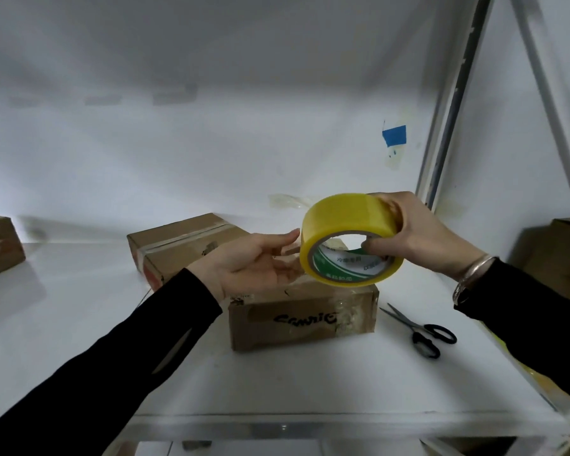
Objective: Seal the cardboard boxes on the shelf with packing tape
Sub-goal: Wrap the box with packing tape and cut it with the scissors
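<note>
Now right hand (418, 232) grips tape roll (343, 218) above box (303, 320); left hand (250, 261) loose-fingered beside it. Near right edge of shelf (310, 383): scissors (422, 330).

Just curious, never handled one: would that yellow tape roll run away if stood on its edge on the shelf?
Probably yes: the packing tape roll is a round ring and the white shelf looks smooth. Laid flat it should stay put. It seems stiff and fairly light, since the right hand holds it up by its rim and hollow core.
</note>
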### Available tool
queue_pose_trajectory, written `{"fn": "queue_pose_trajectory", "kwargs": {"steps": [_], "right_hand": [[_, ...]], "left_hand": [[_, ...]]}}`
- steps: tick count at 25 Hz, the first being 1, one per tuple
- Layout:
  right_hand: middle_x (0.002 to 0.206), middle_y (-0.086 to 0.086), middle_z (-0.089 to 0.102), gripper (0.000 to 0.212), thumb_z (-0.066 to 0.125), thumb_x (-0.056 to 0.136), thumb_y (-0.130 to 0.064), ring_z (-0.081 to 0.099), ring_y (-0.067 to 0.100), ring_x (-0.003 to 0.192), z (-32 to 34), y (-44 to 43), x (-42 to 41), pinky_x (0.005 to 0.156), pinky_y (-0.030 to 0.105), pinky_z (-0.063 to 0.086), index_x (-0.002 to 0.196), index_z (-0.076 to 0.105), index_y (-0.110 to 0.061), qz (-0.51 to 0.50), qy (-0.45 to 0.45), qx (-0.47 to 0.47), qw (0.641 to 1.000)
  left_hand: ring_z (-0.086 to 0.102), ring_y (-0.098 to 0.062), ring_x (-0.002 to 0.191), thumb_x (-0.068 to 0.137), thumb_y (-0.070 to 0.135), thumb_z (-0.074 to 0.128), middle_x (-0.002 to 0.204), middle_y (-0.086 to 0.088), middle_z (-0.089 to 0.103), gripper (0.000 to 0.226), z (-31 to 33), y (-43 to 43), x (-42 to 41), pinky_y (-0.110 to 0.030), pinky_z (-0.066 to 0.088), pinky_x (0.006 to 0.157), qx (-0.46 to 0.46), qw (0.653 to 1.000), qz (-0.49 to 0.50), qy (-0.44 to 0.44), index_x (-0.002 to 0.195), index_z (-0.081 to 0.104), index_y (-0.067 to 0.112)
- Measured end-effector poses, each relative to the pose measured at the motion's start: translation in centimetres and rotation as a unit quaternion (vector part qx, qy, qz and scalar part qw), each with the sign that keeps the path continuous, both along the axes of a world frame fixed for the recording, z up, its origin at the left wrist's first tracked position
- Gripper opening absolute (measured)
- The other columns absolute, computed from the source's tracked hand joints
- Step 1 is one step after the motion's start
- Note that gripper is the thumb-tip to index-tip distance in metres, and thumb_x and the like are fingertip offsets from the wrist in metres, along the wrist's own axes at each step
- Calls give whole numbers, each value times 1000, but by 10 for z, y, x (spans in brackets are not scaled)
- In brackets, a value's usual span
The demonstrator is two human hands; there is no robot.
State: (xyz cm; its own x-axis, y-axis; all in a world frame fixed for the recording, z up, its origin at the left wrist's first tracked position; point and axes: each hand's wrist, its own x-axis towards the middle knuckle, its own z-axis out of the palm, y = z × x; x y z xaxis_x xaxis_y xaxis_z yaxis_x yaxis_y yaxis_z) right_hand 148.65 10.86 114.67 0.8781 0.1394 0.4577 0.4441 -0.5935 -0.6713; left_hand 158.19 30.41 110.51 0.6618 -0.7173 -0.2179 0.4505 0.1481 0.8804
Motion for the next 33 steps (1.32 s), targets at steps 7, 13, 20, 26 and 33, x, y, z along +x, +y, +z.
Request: {"fn": "queue_pose_trajectory", "kwargs": {"steps": [7,13,20,26,33], "right_hand": [[55,-21,61,20,65,57,-12,57,-4,51,3,-1,-13,48,5,39,70,56,-24,12,1,-19,1000],[53,-12,58,21,68,51,-14,53,0,49,-6,-16,-14,49,12,43,68,57,-22,0,-19,57,998],[56,-6,59,24,67,49,-16,54,2,51,-16,-32,-21,49,16,46,71,58,-19,-4,0,61,998],[56,-22,62,25,63,57,-7,59,-5,53,-26,-29,-19,51,6,41,75,58,-23,-1,27,19,999],[61,-25,63,28,67,54,-15,59,-5,57,-29,-32,-10,52,5,41,76,58,-29,-1,31,-13,999]], "left_hand": [[63,-22,60,78,28,65,65,-11,62,27,-8,-21,-7,-30,57,49,21,995,51,83,76,61,1],[66,-15,49,84,7,56,59,-9,68,30,-16,-26,1,-23,56,46,-47,994,79,67,57,69,0],[70,-30,92,74,-7,53,105,-25,68,34,-8,5,0,-35,59,76,-58,998,0,10,108,59,-9],[69,-41,82,87,23,56,100,-33,66,33,-6,0,-3,-42,60,59,-30,993,41,108,99,54,-7],[72,-20,61,89,-14,44,65,-12,72,14,-6,-12,3,-28,59,63,75,992,83,-53,93,49,-2]]}}
